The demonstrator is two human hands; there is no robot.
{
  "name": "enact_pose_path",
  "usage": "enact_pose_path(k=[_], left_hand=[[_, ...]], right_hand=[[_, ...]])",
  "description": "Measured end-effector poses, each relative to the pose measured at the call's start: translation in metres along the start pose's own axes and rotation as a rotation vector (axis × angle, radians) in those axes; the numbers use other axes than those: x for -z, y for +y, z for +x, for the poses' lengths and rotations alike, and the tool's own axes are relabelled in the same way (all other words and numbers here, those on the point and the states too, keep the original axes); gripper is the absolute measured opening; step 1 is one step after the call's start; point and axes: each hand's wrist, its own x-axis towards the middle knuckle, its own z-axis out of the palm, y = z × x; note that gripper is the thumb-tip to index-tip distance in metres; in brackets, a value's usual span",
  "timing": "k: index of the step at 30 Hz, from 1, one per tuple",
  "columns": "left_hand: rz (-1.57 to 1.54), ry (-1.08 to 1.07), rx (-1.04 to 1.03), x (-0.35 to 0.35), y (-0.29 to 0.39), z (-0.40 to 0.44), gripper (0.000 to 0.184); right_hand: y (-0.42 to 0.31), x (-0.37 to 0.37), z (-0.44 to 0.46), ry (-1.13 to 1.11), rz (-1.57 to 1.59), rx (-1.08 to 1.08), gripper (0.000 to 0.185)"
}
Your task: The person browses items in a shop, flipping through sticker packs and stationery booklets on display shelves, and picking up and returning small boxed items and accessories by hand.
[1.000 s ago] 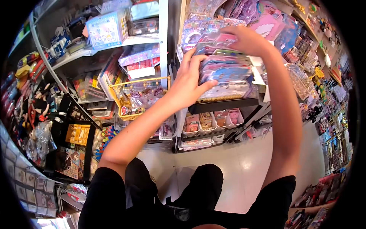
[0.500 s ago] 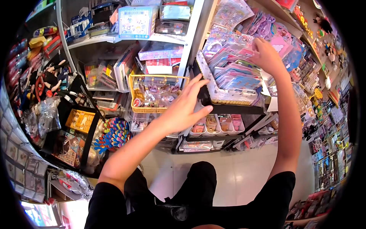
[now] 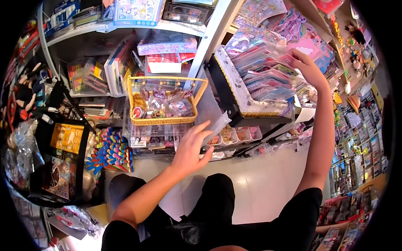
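My right hand point(image 3: 307, 69) is at the right side of a box point(image 3: 257, 109) packed with flat, clear plastic packets point(image 3: 268, 85). Its fingers are bent together at the upper edges of the packets and seem to pinch one; the fingertips are partly lost among the shiny plastic. My left hand point(image 3: 191, 147) hangs lower, in front of the shelves, with its fingers apart and nothing in them. Just above its fingertips is a crumpled translucent plastic sheet point(image 3: 215, 119). A yellow wicker basket point(image 3: 163, 121) of small wrapped trinkets stands up and left of that hand.
Shelves point(image 3: 83, 34) with boxes and booklets rise at the left. Colourful hand-shaped items point(image 3: 109, 150) hang below, beside a black rack point(image 3: 79, 167). White trays point(image 3: 240, 136) sit under the packet box. Pale floor tiles point(image 3: 259, 180) lie beneath, and crowded displays point(image 3: 356, 154) line the right.
My left hand has moved down and away from the box's left corner. My right hand stays at the packets, slightly lower and to the right in view. The view has shifted, showing the basket more fully.
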Motion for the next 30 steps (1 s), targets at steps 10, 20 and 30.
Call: enact_pose_path(k=[10, 20, 30], left_hand=[[-0.030, -0.026, -0.032, -0.012, -0.022, 0.001, 0.042], [-0.064, -0.004, 0.019, 0.003, -0.024, 0.008, 0.043], [-0.058, -0.023, 0.095, 0.022, -0.017, -0.008, 0.041]], right_hand=[[-0.040, -0.003, 0.055, 0.236, -0.195, 0.012, 0.036], [-0.063, -0.011, 0.155, -0.207, -0.656, -0.147, 0.041], [-0.031, -0.008, 0.160, -0.098, -0.495, 0.030, 0.037]])
